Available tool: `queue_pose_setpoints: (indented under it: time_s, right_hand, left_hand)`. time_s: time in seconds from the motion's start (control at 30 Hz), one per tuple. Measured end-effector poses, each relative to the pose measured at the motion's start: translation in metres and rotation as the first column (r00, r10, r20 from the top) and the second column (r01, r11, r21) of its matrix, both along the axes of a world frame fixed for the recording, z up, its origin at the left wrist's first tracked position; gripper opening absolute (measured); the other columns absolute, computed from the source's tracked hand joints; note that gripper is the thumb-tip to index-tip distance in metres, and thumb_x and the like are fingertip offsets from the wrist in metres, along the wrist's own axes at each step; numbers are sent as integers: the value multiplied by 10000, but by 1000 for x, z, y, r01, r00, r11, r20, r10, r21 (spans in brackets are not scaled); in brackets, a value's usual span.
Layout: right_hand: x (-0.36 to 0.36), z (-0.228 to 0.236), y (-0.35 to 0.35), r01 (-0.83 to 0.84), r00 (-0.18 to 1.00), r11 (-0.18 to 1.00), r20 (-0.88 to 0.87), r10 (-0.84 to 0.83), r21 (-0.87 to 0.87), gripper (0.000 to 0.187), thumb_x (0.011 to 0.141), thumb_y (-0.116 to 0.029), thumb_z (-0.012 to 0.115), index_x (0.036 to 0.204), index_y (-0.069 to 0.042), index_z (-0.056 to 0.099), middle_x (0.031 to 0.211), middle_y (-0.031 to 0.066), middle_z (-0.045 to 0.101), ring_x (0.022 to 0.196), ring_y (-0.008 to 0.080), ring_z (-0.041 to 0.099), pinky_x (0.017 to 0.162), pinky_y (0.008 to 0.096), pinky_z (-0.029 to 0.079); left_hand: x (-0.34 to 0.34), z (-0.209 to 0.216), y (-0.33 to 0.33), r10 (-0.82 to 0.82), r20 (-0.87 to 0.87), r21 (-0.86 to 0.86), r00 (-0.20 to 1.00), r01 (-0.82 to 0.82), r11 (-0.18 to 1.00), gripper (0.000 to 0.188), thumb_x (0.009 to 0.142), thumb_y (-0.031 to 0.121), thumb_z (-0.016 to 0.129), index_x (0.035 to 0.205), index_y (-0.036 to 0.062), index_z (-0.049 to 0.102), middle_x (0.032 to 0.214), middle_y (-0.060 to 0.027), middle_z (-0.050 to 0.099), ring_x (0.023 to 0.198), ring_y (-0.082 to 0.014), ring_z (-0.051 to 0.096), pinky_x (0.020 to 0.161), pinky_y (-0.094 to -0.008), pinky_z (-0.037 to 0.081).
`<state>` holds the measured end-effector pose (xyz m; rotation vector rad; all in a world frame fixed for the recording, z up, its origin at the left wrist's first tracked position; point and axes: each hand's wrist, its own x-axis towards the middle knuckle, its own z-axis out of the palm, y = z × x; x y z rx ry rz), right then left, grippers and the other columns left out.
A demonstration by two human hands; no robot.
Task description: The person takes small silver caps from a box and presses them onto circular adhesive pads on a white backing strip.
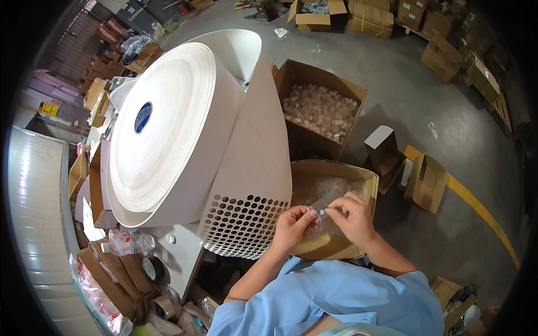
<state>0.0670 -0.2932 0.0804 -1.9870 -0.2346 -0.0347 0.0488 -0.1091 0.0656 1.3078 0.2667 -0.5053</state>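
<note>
A light-blue shirt point(330, 294) is filling the near edge. Above an open carton point(368, 182), the left hand point(292, 226) is pinching a small grey strip point(325, 200), fingers closed; the right hand point(355, 217) is nearly closing its fingertips beside a white disc point(321, 212), its hold unclear. A light pinch is suiting such small pieces. A big white roll point(168, 123) is looming over the grey tabletop point(182, 252); boxes point(320, 106) are crowding the concrete floor point(409, 78).

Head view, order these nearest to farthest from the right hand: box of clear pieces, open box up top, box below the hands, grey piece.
From the right hand:
1. Grey piece, at the fingertips.
2. Box below the hands, underneath.
3. Box of clear pieces, ahead.
4. Open box up top, across the floor.
</note>
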Motion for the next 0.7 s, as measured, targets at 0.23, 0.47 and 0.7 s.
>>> queue_pose_setpoints:
  time_s: [0.23,0.47,0.7]
  right_hand:
    - [-7,7,5,-106,990,993,91,110,-49,165,752,-97,702,903,-35,676,716,88,561,622,239,588,550,323,471]
    - [-6,18,8,-135,978,985,148,150,-109,213,698,-92,716,898,-31,675,717,86,564,622,236,588,545,322,480]
    - [-6,13,6,-163,970,981,168,179,-101,133,729,-53,653,858,-34,680,704,92,576,600,261,590,533,342,488]
  left_hand:
    - [-4,4,-5,22,109,-38,994,-18,999,153,923,104,562,956,-31,626,834,-43,655,738,-85,604,664,-209,484]
    - [-7,7,-3,-73,335,268,939,-21,963,120,892,87,607,899,-28,643,780,-28,661,688,-53,571,623,-199,464]
    - [-6,14,-4,-220,514,489,829,-73,869,76,866,51,619,882,-20,643,741,-43,661,647,-51,580,569,-206,461]
